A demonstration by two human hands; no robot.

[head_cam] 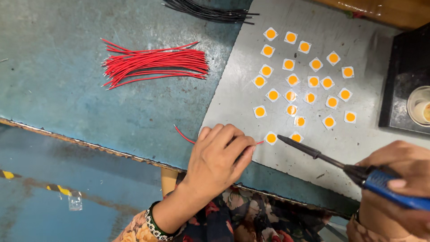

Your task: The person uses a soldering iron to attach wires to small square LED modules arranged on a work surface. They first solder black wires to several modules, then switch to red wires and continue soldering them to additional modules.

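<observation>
One short red wire [186,135] is pinched between the fingertips of the left hand [215,162], its bare end laid against the nearest small square chip [271,138] with an orange centre, at the near edge of a grey metal sheet [233,96]. The right hand [401,179] is closed around the blue grip of a soldering iron [322,157], whose dark tip sits just beside that same chip. To do this joint well, the wire end probably needs to stay flat on the chip's corner pad while the tip touches both at once, with the left fingers kept back from the heat. Many more such chips [309,76] lie scattered farther up the sheet. A bundle of red wires [154,63] rests on the blue bench [67,76], with black wires [210,11] beyond.
</observation>
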